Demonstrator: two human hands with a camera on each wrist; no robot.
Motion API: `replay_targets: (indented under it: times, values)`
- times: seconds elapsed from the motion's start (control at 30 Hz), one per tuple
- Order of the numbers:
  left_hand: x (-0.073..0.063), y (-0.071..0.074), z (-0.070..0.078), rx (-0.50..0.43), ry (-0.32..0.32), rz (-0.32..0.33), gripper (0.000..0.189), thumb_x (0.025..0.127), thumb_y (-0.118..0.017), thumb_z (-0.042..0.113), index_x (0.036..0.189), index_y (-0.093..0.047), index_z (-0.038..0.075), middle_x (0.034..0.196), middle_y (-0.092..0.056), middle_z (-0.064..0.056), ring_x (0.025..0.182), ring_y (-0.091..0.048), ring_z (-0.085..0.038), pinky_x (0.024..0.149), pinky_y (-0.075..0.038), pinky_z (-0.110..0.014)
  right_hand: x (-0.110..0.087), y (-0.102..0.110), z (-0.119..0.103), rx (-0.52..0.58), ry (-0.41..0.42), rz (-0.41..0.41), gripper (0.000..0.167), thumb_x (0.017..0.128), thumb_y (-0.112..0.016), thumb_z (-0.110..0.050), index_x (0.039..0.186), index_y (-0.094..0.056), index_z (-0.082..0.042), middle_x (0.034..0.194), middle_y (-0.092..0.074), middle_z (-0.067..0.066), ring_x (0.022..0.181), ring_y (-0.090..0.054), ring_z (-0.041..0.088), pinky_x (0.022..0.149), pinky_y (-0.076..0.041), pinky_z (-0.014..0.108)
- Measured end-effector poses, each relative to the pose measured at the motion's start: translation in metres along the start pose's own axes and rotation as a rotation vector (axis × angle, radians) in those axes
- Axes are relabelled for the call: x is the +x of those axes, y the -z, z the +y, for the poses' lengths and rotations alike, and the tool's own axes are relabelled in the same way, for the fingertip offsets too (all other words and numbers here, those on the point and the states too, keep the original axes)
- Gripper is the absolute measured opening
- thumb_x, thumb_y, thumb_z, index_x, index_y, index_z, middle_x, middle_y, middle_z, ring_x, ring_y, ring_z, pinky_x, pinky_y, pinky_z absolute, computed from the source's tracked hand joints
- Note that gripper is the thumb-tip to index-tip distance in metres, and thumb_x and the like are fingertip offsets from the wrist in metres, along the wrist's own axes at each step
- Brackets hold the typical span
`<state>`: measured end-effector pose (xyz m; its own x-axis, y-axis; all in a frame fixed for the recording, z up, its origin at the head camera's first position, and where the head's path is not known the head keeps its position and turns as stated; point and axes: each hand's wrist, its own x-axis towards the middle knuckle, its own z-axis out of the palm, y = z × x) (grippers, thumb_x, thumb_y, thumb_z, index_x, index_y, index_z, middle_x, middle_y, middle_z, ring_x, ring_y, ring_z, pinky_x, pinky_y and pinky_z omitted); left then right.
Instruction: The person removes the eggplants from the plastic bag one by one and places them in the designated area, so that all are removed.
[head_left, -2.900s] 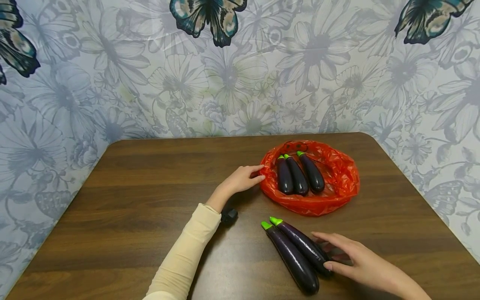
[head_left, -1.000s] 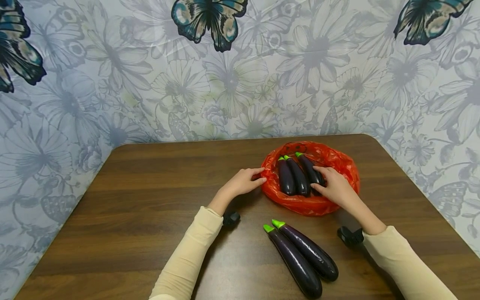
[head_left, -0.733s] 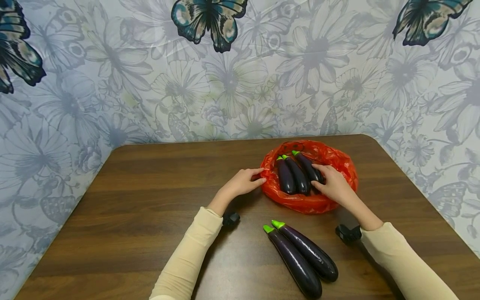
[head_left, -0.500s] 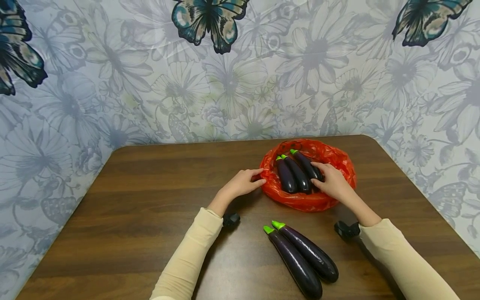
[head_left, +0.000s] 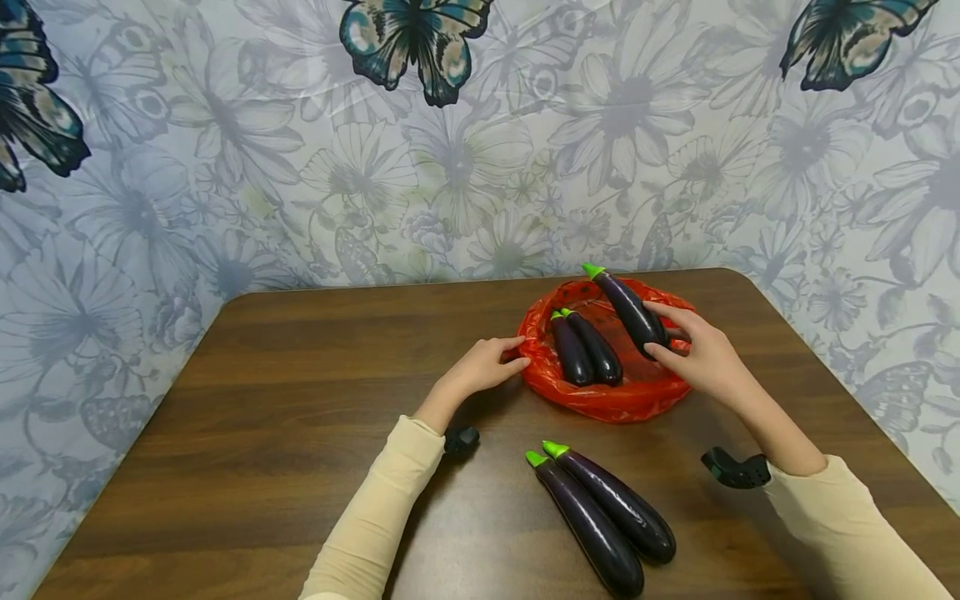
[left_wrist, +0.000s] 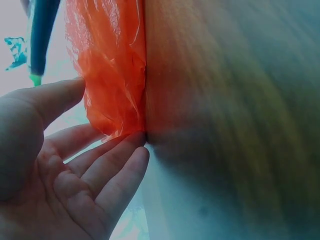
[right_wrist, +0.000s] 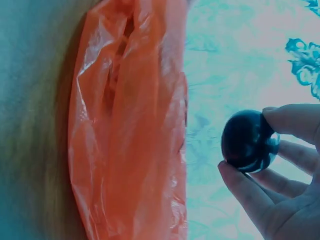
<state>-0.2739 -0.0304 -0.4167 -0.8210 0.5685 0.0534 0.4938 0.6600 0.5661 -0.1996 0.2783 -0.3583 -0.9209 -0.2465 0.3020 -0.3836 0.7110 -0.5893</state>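
My right hand [head_left: 701, 354] pinches the thick end of an eggplant [head_left: 626, 308] between thumb and fingers, holding it tilted above the red plastic bag [head_left: 585, 407]. In the right wrist view, the round dark end of the eggplant [right_wrist: 245, 142] sits between the fingertips, clear of the bag. Two more eggplants [head_left: 597, 348] lie side by side inside the bag. Against the bag's left side rests my left hand [head_left: 483, 365]. From the left wrist, the thumb and fairly straight fingers [left_wrist: 115, 160] touch the bag's outer wall [left_wrist: 112, 95].
Two other eggplants [head_left: 600, 512] lie together on the brown wooden table [head_left: 300, 400], nearer to me than the bag. Behind the table's far edge stands a wall [head_left: 480, 167] with a flower and butterfly pattern. A dark wrist camera [head_left: 735, 468] hangs below the right forearm.
From beside the two eggplants on the table, my right hand has moved into the bag, gripped the rightmost eggplant there and lifted it up. The left hand stays at the bag's side.
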Motion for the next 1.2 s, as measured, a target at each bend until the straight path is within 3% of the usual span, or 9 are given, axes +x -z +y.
replay_targets:
  times: [0.1,0.17,0.33,0.43,0.7,0.97,1.2]
  values:
    - [-0.001,0.000,0.000,0.002,0.000,0.002,0.049,0.094,-0.057,0.028,0.136,-0.049,0.004,0.128,-0.055,-0.013,0.113,-0.053,-0.022,0.094,-0.041,-0.034,-0.012,0.005,-0.006,0.015,0.028,0.004,0.059,0.086,-0.069,-0.011,0.139,-0.044,-0.006,0.131,-0.044,0.024,0.103,-0.054,0.046,0.075,-0.049,0.049]
    - [-0.001,-0.001,0.000,0.001,-0.001,0.003,0.049,0.094,-0.057,0.028,0.136,-0.049,0.004,0.127,-0.055,-0.013,0.113,-0.053,-0.022,0.094,-0.041,-0.034,-0.022,0.007,-0.008,0.022,0.056,0.008,0.059,0.085,-0.069,-0.010,0.139,-0.045,-0.008,0.129,-0.046,0.022,0.103,-0.055,0.041,0.073,-0.052,0.039]
    - [0.000,-0.002,-0.001,0.001,0.002,0.003,0.049,0.094,-0.057,0.028,0.136,-0.049,0.004,0.128,-0.055,-0.013,0.115,-0.052,-0.022,0.094,-0.041,-0.034,-0.049,0.008,-0.010,0.087,0.136,-0.025,0.062,0.082,-0.071,-0.001,0.139,-0.046,-0.009,0.127,-0.049,0.014,0.102,-0.057,0.011,0.071,-0.048,0.015]
    - [0.000,-0.002,-0.001,0.002,0.002,0.006,0.049,0.094,-0.057,0.028,0.136,-0.049,0.004,0.128,-0.055,-0.013,0.114,-0.053,-0.022,0.094,-0.041,-0.034,-0.064,0.009,-0.011,0.113,0.190,-0.068,0.065,0.079,-0.072,0.003,0.138,-0.047,-0.008,0.126,-0.050,0.010,0.101,-0.055,0.002,0.075,-0.048,0.015]
    - [0.002,-0.001,-0.002,0.001,-0.004,0.003,0.049,0.094,-0.057,0.027,0.136,-0.049,0.004,0.128,-0.055,-0.013,0.115,-0.052,-0.023,0.095,-0.040,-0.035,-0.097,0.010,-0.007,0.122,0.259,-0.176,0.068,0.075,-0.075,0.003,0.136,-0.047,-0.006,0.127,-0.052,0.005,0.104,-0.057,0.009,0.074,-0.050,0.020]
    - [0.002,-0.001,-0.004,0.004,-0.006,0.000,0.049,0.095,-0.056,0.027,0.136,-0.048,0.004,0.128,-0.054,-0.013,0.116,-0.051,-0.024,0.096,-0.039,-0.034,-0.113,-0.005,-0.003,0.119,0.264,-0.265,0.064,0.079,-0.074,-0.007,0.137,-0.047,-0.010,0.129,-0.052,0.002,0.106,-0.056,0.009,0.075,-0.051,0.027]
    - [0.001,-0.001,-0.003,0.001,-0.004,0.001,0.049,0.094,-0.057,0.027,0.137,-0.048,0.003,0.129,-0.054,-0.013,0.117,-0.051,-0.024,0.096,-0.039,-0.035,-0.117,-0.019,0.003,0.180,0.286,-0.325,0.060,0.082,-0.071,-0.006,0.137,-0.046,-0.006,0.130,-0.051,0.006,0.110,-0.054,0.010,0.075,-0.051,0.027]
